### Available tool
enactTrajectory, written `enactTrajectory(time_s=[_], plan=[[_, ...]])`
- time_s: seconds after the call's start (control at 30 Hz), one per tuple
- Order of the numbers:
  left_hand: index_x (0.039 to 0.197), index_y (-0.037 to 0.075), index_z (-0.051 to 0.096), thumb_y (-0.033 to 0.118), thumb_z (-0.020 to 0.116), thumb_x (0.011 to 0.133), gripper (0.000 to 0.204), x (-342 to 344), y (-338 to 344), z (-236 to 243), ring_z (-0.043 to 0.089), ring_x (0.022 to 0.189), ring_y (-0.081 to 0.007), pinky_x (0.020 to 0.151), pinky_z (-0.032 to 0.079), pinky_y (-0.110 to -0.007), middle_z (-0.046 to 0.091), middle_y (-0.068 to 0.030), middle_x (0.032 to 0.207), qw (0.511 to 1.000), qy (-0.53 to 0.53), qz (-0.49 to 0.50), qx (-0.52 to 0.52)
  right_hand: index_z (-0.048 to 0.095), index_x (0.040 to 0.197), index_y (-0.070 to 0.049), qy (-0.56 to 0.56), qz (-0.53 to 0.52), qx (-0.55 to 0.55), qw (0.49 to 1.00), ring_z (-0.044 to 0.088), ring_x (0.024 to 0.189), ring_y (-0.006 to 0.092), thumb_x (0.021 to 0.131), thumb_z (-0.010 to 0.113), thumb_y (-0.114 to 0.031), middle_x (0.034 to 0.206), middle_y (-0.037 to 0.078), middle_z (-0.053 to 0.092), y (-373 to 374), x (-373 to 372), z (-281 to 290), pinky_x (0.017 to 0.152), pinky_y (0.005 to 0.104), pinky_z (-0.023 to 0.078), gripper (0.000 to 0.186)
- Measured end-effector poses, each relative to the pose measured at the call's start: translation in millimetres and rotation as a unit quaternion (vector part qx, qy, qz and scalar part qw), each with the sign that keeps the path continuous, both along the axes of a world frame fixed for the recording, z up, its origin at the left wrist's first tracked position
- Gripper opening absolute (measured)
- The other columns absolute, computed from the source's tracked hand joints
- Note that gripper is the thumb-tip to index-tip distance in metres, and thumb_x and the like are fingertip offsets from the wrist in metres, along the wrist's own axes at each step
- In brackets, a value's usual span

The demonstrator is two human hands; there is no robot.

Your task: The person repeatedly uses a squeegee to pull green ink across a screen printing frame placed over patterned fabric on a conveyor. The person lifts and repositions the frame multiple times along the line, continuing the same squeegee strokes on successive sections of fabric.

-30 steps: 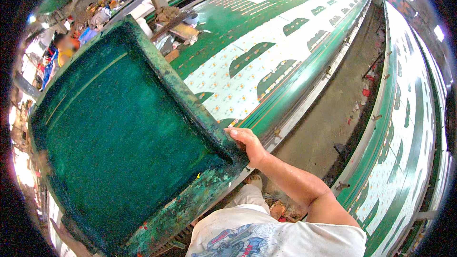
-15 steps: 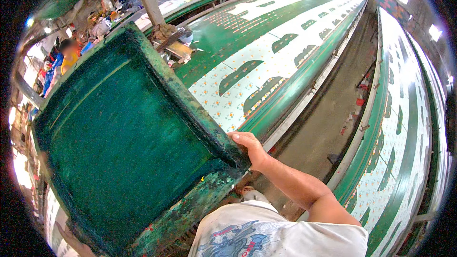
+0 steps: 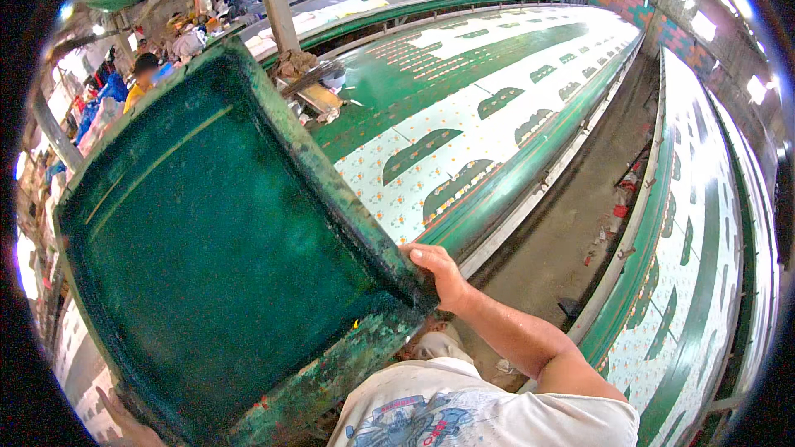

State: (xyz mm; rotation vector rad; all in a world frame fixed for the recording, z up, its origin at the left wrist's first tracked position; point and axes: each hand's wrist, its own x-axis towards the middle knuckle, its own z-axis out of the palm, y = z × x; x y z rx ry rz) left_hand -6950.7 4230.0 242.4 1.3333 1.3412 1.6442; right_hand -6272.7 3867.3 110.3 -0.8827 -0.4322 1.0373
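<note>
A large screen-printing frame [image 3: 224, 257] is held up, tilted, in front of my body; dark green mesh fills it and its worn wooden border is stained with paint. My right hand [image 3: 440, 275] grips the frame's near right corner, thumb over the edge and the other fingers mostly out of sight behind it. At the lower left, my left hand [image 3: 126, 420] is at the opposite side of the frame, partly covered by the border. Beyond the frame a long green printing table [image 3: 364, 66] carries white cut fabric pieces [image 3: 397, 190] with small orange flower prints.
A narrow aisle [image 3: 546, 248] runs between this table and another long one [image 3: 704, 281] at right, also covered in white pieces. A concrete post [image 3: 275, 0] stands beyond the frame. A person in yellow [image 3: 137, 93] is at far left, near heaped cloth.
The view has tipped up slightly, so the tables and post sit lower in the picture. Both hands keep their hold on the frame, which has hardly shifted.
</note>
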Motion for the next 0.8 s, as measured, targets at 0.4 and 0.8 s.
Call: enactTrajectory(time_s=[0.4, 0.8], plan=[[0.164, 0.014, 0.046, 0.057, 0.044, 0.112, 0.068, 130, -91, 32, 0.058, 0.14, -0.0377, 0.122, 0.044, -0.051, 0.057, -0.0224, 0.154, 0.998, -0.023, 0.019, -0.057, 0.069, 0.139, 0.006, 0.03, 0.037, -0.034, 0.998, 0.075, 0.105, 0.0206, 0.101, 0.067, -0.04, 0.123, 0.015, 0.078, -35, 138, -14, 0.095, 0.0358, 0.06, 0.06], [0.168, 0.018, 0.045, 0.058, 0.044, 0.113, 0.068, 179, -101, 3, 0.055, 0.143, -0.0367, 0.124, 0.042, -0.051, 0.053, -0.0209, 0.16, 0.993, -0.055, 0.054, -0.093, 0.067, 0.14, 0.008, -0.019, 0.053, -0.041, 0.998, 0.072, 0.113, 0.0198, 0.101, 0.067, -0.04, 0.127, 0.014, 0.076, -46, 199, -6, 0.101, 0.0351, 0.057, 0.062]])
